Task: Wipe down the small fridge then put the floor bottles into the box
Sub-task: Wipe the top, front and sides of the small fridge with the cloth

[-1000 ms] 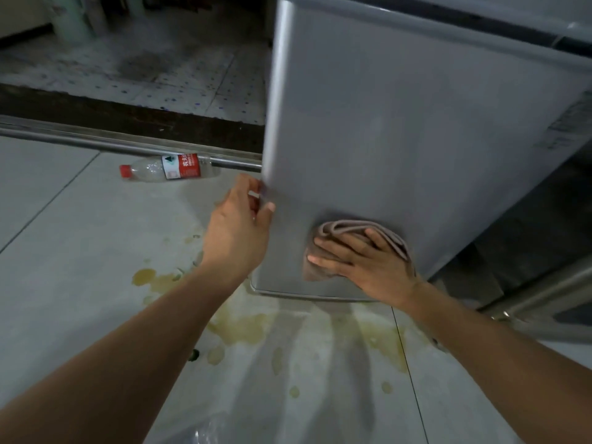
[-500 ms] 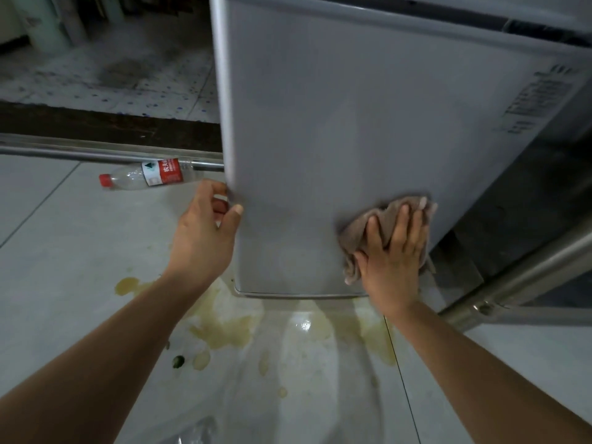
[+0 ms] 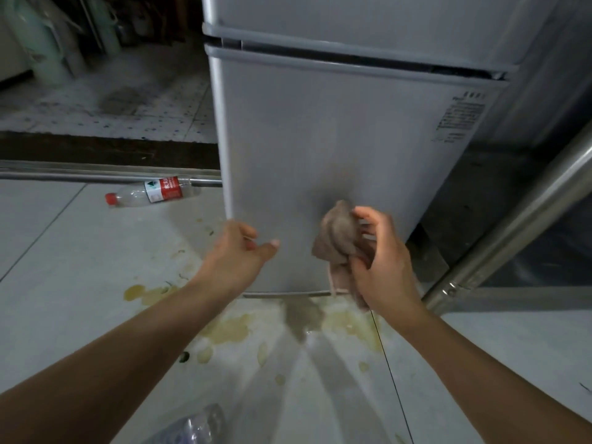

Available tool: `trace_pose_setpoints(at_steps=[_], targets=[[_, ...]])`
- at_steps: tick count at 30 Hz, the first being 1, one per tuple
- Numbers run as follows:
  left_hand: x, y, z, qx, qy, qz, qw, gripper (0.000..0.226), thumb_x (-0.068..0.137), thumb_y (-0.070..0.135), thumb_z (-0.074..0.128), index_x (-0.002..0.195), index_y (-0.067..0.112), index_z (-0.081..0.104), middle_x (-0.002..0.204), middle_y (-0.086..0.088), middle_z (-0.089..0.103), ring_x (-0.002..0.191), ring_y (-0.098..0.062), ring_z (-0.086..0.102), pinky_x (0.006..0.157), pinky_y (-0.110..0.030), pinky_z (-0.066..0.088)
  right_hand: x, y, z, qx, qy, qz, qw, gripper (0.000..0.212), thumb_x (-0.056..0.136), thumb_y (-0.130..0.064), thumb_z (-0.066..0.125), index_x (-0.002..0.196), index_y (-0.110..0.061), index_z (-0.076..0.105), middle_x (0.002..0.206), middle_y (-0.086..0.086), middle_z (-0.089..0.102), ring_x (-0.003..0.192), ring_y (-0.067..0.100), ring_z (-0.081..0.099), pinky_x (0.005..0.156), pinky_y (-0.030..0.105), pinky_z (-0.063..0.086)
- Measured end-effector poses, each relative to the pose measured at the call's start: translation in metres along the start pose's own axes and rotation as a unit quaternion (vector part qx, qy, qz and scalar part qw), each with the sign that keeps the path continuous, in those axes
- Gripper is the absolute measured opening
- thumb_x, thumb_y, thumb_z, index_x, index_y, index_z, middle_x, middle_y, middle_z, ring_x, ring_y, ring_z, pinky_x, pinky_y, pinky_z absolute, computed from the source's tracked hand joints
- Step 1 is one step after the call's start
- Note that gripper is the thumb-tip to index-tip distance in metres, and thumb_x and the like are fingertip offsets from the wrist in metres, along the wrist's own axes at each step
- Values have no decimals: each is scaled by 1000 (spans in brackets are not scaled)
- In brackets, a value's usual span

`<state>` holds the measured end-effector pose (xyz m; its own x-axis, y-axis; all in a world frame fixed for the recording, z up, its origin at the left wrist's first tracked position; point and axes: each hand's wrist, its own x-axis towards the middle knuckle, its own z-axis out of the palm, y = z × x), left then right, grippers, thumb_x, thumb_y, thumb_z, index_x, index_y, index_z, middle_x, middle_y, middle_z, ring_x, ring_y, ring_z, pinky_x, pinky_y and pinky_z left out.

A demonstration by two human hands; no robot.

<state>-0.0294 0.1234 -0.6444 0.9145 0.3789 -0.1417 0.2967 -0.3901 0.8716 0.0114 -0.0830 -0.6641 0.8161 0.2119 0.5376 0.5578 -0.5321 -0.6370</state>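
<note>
One small silver fridge [image 3: 336,149] at twelve o'clock, with two doors, upper and lower. One brownish cloth [image 3: 336,248], bunched, just right of centre. Two bare hands: left hand [image 3: 237,257] and right hand [image 3: 384,264], side by side at centre. Two plastic bottles on the floor: one bottle with a red cap and red label [image 3: 153,193] lying on its side at ten o'clock, one clear crumpled bottle [image 3: 192,427] at six o'clock, partly cut off by the bottom edge. One thick metal pole [image 3: 512,225] slanting at three o'clock. Several yellowish spill patches [image 3: 230,328] on the tiles, too merged to count exactly.
</note>
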Motion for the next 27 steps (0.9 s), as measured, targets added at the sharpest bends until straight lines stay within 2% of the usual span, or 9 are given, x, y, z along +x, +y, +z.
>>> trace_pose_setpoints(at_steps=[3,5,7,10,12,16,21,24,27], targets=[[-12,17,-5,-43,-108,11,993,35,80,42,68,103,17,60,97,5,63,91,-10,58,72,-23,42,-6,-35,6,76,-55,43,995,62,76,8,64,124,-26,43,119,-6,54,102,-2,57,86,10,47],[-16,24,-11,-91,-165,20,982,27,82,25,69,98,3,66,94,-6,70,83,-13,63,67,-19,48,-10,-52,13,77,-72,25,994,59,76,5,66,116,-32,42,116,-8,51,102,-4,55,82,8,47],[-21,26,-20,-126,-195,29,972,15,84,8,66,97,3,68,90,-10,72,76,-13,68,63,-18,53,-13,-62,18,58,-91,15,994,59,73,1,70,110,-36,40,116,-8,47,101,-2,54,82,7,46],[-24,25,-33,-131,-189,47,972,18,88,5,58,104,6,65,93,-13,71,86,-24,68,76,-32,55,-17,-65,18,66,-144,58,986,63,64,-22,82,113,-35,45,119,-14,44,109,-6,48,85,2,38],[-24,25,-41,-120,-192,49,973,16,90,7,56,105,4,60,91,-14,68,86,-27,65,82,-42,52,-18,-65,14,131,-139,125,974,64,64,-30,84,118,-32,49,123,-15,46,116,-7,44,90,4,34],[-27,26,-49,-93,-237,72,964,3,92,10,54,94,9,56,86,-13,62,80,-23,61,71,-38,51,-17,-66,14,224,-182,194,938,43,77,-17,77,117,-20,60,120,-9,61,116,-1,53,98,18,37],[-28,21,-46,-95,-243,87,961,12,94,14,52,100,9,61,90,-13,65,81,-22,63,67,-34,52,-28,-69,19,315,-273,235,878,37,84,-9,71,119,-14,62,115,3,68,112,16,62,95,34,51],[-22,18,-51,-76,-240,88,964,14,91,16,58,103,18,66,96,-14,69,85,-26,66,72,-38,52,-34,-66,18,285,-277,248,883,34,85,-2,66,116,-13,61,108,9,69,101,22,66,90,42,55],[-15,14,-51,-15,-205,96,974,16,87,13,63,101,22,66,94,-9,71,81,-22,69,62,-30,57,-36,-63,17,251,-256,259,897,23,85,-5,65,106,-15,64,99,8,71,88,23,69,76,37,57]])
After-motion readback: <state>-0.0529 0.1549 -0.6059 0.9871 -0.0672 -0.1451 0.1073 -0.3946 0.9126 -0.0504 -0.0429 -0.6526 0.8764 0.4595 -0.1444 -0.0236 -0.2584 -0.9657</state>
